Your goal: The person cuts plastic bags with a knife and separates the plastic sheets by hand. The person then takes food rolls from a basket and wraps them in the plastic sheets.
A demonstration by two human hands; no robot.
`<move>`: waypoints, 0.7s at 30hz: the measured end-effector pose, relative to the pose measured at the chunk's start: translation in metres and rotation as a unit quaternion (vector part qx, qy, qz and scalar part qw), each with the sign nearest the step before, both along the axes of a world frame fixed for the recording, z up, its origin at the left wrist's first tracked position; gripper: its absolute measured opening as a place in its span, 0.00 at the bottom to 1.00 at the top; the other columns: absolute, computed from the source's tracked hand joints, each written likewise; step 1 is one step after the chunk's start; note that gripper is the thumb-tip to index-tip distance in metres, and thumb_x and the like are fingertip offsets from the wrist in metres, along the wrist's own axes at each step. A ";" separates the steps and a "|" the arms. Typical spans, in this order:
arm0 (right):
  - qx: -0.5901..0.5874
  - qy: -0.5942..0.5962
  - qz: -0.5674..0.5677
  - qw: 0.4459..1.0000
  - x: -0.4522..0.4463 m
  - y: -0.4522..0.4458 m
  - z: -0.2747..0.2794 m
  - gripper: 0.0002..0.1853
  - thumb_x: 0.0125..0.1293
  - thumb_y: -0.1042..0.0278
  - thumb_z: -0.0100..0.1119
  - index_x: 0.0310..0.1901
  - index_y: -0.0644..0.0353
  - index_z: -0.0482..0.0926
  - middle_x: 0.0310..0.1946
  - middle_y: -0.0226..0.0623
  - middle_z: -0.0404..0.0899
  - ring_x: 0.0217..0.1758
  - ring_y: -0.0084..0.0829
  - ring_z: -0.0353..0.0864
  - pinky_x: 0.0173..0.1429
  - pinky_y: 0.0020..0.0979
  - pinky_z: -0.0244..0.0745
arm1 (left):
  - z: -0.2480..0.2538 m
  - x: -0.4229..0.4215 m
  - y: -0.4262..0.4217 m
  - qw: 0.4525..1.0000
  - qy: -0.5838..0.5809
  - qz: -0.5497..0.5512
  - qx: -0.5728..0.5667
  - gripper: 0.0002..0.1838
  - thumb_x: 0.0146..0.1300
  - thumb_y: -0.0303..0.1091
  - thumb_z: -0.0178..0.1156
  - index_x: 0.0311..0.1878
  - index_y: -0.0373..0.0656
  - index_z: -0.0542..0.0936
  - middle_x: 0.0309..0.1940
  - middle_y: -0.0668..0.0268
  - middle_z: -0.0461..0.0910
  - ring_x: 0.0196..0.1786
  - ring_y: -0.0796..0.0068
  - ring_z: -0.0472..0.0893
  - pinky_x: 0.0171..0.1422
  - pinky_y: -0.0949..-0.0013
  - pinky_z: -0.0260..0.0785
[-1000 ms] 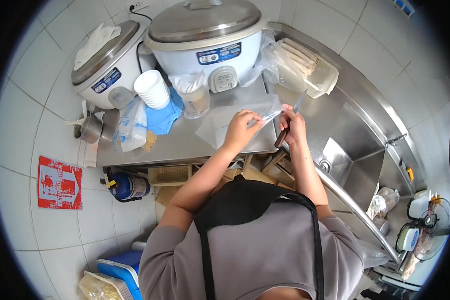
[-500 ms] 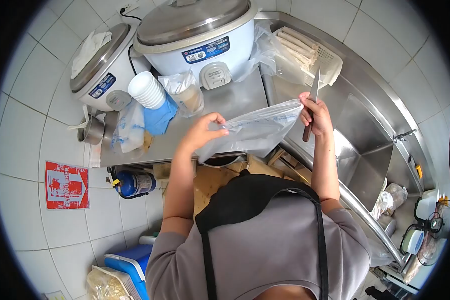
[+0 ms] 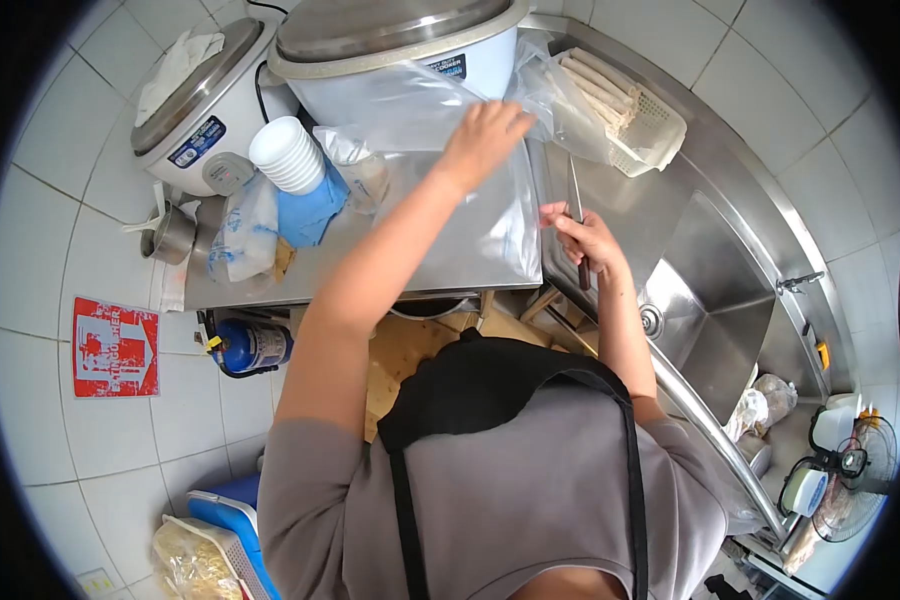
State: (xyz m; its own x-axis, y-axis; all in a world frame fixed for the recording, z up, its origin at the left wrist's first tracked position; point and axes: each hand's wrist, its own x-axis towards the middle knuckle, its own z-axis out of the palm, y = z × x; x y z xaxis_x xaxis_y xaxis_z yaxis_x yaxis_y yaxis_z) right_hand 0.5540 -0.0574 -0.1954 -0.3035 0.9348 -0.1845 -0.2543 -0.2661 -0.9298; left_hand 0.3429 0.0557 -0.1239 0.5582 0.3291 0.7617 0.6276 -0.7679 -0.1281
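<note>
A clear plastic bag (image 3: 460,225) hangs spread over the steel counter, partly covering the front of the large rice cooker (image 3: 315,85). My left hand (image 3: 485,140) grips its upper edge, fingers closed and reaching toward the cooker. Held in my right hand (image 3: 592,242) is a knife (image 3: 574,190) with a dark brown handle, blade pointing up and away. The fingertips of that hand are at the bag's right edge; whether they pinch it is unclear. Beyond the knife, a white plastic basket (image 3: 660,140) holds several pale, long rolls (image 3: 600,85), partly under clear plastic.
White stacked cups (image 3: 285,155) and a bagged container (image 3: 362,180) stand left on the counter (image 3: 355,270). A smaller rice cooker (image 3: 205,120) and a metal pot (image 3: 173,235) are farther left. The steel sink (image 3: 715,270) lies right.
My left hand has moved up and right, drawing the bag across the counter and against the large cooker. My right hand, with the knife, has shifted left and slightly down.
</note>
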 end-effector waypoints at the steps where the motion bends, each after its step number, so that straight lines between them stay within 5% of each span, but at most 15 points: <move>1: -0.010 -0.017 -0.007 1.000 -0.007 0.001 -0.003 0.25 0.55 0.66 0.67 0.53 0.68 0.71 0.34 0.37 0.80 0.11 0.12 0.59 0.13 0.17 0.52 | -0.008 -0.001 -0.016 0.997 -0.031 -0.046 -0.051 0.14 0.52 0.23 0.58 0.44 0.42 0.78 0.41 0.63 0.76 0.47 0.61 0.73 0.51 0.64 0.68; 4: -0.023 -0.070 -0.020 0.997 -0.026 -0.006 -0.015 0.21 0.54 0.72 0.66 0.49 0.68 0.71 0.28 0.35 0.79 0.11 0.14 0.60 0.14 0.18 0.53 | -0.039 -0.018 -0.068 0.965 -0.126 -0.145 -0.180 0.12 0.55 0.26 0.60 0.43 0.40 0.76 0.40 0.60 0.77 0.42 0.57 0.75 0.46 0.62 0.69; 8: 0.000 -0.153 -0.054 0.987 -0.032 0.011 -0.034 0.19 0.51 0.73 0.66 0.45 0.66 0.72 0.24 0.30 0.75 0.13 0.17 0.64 0.15 0.21 0.56 | -0.088 -0.056 -0.141 0.943 -0.014 -0.238 -0.231 0.18 0.52 0.39 0.68 0.38 0.38 0.75 0.36 0.59 0.77 0.40 0.56 0.76 0.46 0.61 0.69; 14: 0.054 -0.280 -0.175 0.942 -0.029 0.071 -0.041 0.22 0.50 0.66 0.70 0.46 0.65 0.74 0.32 0.34 0.79 0.21 0.24 0.72 0.19 0.26 0.65 | -0.126 -0.075 -0.128 0.934 -0.002 -0.055 -0.352 0.17 0.55 0.44 0.64 0.41 0.42 0.76 0.36 0.63 0.77 0.43 0.60 0.76 0.48 0.60 0.69; 19: 0.126 -0.449 -0.220 0.856 -0.020 0.059 -0.032 0.30 0.50 0.52 0.70 0.49 0.66 0.75 0.35 0.35 0.82 0.38 0.34 0.81 0.29 0.34 0.75 | -0.113 -0.067 -0.140 0.943 0.008 -0.016 -0.332 0.14 0.54 0.41 0.65 0.39 0.43 0.79 0.36 0.63 0.77 0.43 0.61 0.76 0.47 0.62 0.69; 21: 0.118 -0.454 -0.211 0.857 -0.008 0.044 -0.037 0.30 0.50 0.50 0.70 0.47 0.66 0.75 0.34 0.36 0.81 0.34 0.32 0.80 0.26 0.32 0.74 | -0.115 -0.056 -0.139 0.943 -0.005 -0.038 -0.331 0.13 0.54 0.41 0.66 0.38 0.43 0.79 0.36 0.64 0.76 0.44 0.62 0.75 0.47 0.62 0.69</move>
